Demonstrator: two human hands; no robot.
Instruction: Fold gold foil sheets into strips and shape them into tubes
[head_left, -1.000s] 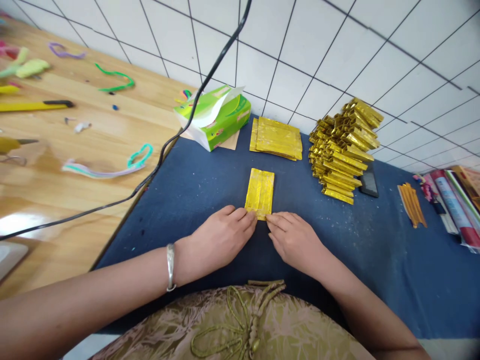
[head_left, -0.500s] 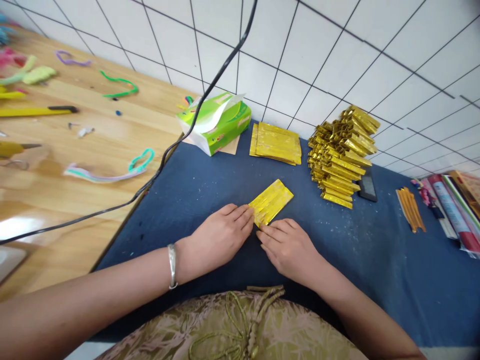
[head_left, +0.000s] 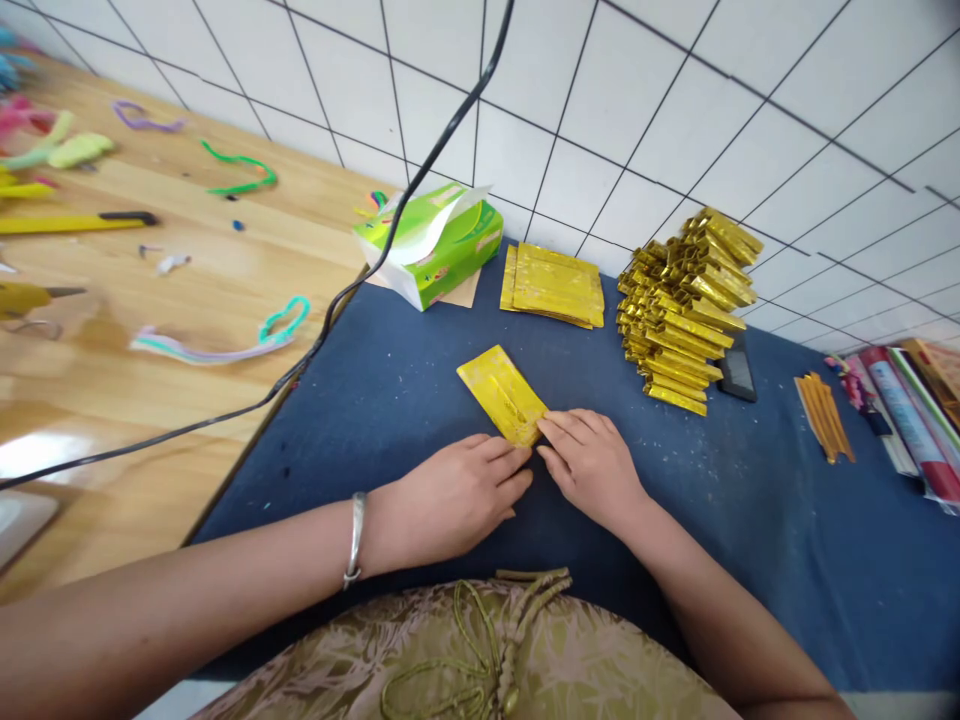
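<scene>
On the blue cloth (head_left: 390, 400) close before the person, a folded gold foil sheet (head_left: 501, 392) lies flat, long axis running up-left, its near end pinned where both hands meet. Left hand (head_left: 450, 495) palm-down, fingers flattened together, tips touching the sheet's near edge; right hand (head_left: 592, 462) likewise flat, fingertips pressing the near right corner — neither hand closed round anything. Step in hand, as I judge it: turning and re-seating the sheet between folds, creasing the near end. Next move would call for squaring that end and a firm, even press along the fold, foil being slippery and quick to spring. Compared with half a second ago, the sheet has swung from pointing up-right to up-left, and the right hand has moved forward. Flat gold stack (head_left: 555, 285) and pile of folded pieces (head_left: 686, 310) unchanged — well apart, near the wall.
</scene>
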